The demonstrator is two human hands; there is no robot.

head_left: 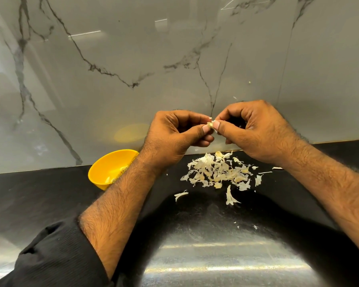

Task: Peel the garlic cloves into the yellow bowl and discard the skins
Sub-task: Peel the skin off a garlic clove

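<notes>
Black counter [50, 204] — both hands pinch garlic clove [210, 124], axis unclear.

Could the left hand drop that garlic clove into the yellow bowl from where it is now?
Probably yes. The yellow bowl sits open just beside the left forearm, nothing covering it. First the left hand and right hand, both pinching the garlic clove, must finish peeling.

The single head-worn view looks forward and down, close over the black counter [50, 193] toward the marble wall [133, 48].
</notes>
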